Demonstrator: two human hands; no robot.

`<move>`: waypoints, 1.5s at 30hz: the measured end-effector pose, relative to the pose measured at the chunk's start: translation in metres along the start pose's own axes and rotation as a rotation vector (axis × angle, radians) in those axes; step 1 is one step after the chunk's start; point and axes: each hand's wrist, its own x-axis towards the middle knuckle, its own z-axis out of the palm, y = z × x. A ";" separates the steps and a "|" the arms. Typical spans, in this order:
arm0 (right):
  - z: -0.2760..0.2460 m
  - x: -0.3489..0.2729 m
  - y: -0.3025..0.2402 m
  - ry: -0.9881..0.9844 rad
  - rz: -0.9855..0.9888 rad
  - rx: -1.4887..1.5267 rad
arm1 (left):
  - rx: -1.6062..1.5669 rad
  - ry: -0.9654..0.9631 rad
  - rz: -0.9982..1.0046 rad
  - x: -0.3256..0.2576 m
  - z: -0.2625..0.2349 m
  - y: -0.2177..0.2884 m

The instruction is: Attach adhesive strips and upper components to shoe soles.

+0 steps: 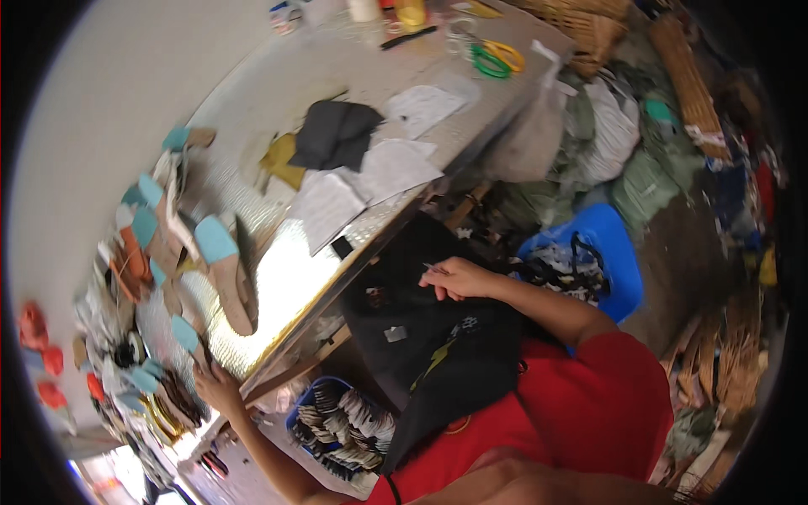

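My left hand reaches to the table's left end, its fingers closed at the lower end of a brown insole with a teal heel patch. Several similar insoles lie around it, including a large teal-and-brown one on the shiny table cover. Over my lap, above a black apron, is my right hand. Its fingers are curled around a small, thin, pointed tool, whose exact kind does not show. Papers, a dark grey fabric piece and an olive one lie farther up the table.
Scissors with green and yellow handles rest near the table's far end. Right of me stands a blue basin of black and white strips. Beneath the table edge, a blue crate holds many layered pieces. Bags and woven baskets crowd the right side.
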 end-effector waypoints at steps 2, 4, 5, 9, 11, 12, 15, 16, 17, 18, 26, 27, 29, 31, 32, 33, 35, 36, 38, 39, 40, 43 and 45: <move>-0.016 -0.007 0.005 0.098 -0.070 0.142 | -0.123 0.129 0.018 0.008 0.016 -0.005; -0.038 -0.017 0.015 0.253 -0.111 0.204 | -0.020 0.261 -0.034 0.020 0.035 -0.044; -0.052 -0.024 0.028 0.335 -0.102 0.177 | 0.011 0.272 -0.141 0.023 0.033 -0.048; -0.090 -0.045 0.139 0.635 0.008 0.123 | 0.118 0.158 -0.197 0.052 0.031 -0.089; -0.097 -0.069 0.199 0.633 0.267 -0.069 | 0.239 -0.066 -0.350 0.066 0.028 -0.068; -0.093 -0.075 0.242 0.690 0.340 -0.200 | 0.338 -0.056 -0.460 0.071 0.024 -0.041; -0.058 -0.086 0.360 0.707 0.442 -0.044 | 0.256 0.413 0.049 0.069 -0.007 0.003; -0.050 -0.090 0.381 0.742 0.514 -0.007 | 0.136 0.465 0.195 0.062 -0.026 0.064; -0.046 -0.090 0.391 0.734 0.521 0.004 | 0.104 0.462 0.315 0.063 -0.042 0.107; -0.044 -0.090 0.398 0.624 0.652 -0.042 | -0.028 0.503 0.496 0.051 -0.060 0.167; -0.046 -0.070 0.420 0.668 0.590 -0.208 | -0.424 0.240 1.303 -0.072 -0.118 0.498; -0.046 -0.068 0.422 0.727 0.580 -0.157 | -0.398 0.246 1.380 -0.077 -0.117 0.524; -0.051 -0.065 0.422 0.763 0.686 -0.117 | -0.331 0.208 1.449 -0.089 -0.114 0.577; -0.059 -0.069 0.430 0.783 0.778 -0.081 | -0.295 0.197 1.488 -0.095 -0.103 0.615; -0.060 -0.068 0.444 0.792 0.817 -0.061 | -0.272 0.195 1.492 -0.092 -0.095 0.631; -0.061 -0.069 0.459 0.798 0.853 -0.041 | -0.246 0.193 1.494 -0.090 -0.089 0.643; -0.066 -0.073 0.468 0.809 0.925 0.047 | -0.216 0.245 1.506 -0.087 -0.078 0.651; -0.068 -0.076 0.471 0.825 0.985 0.119 | -0.191 0.310 1.502 -0.087 -0.074 0.653; -0.068 -0.082 0.488 0.887 1.036 0.171 | -0.212 0.330 1.533 -0.086 -0.073 0.656; -0.069 -0.085 0.497 0.955 1.077 0.207 | -0.237 0.330 1.544 -0.083 -0.071 0.657; -0.073 -0.084 0.503 0.949 1.086 0.218 | -0.259 0.332 1.555 -0.081 -0.071 0.659; -0.088 -0.077 0.517 1.016 1.007 0.250 | -0.233 0.350 1.587 -0.087 -0.068 0.666; -0.112 -0.056 0.509 1.028 0.934 0.269 | -0.367 0.215 1.492 -0.096 -0.070 0.663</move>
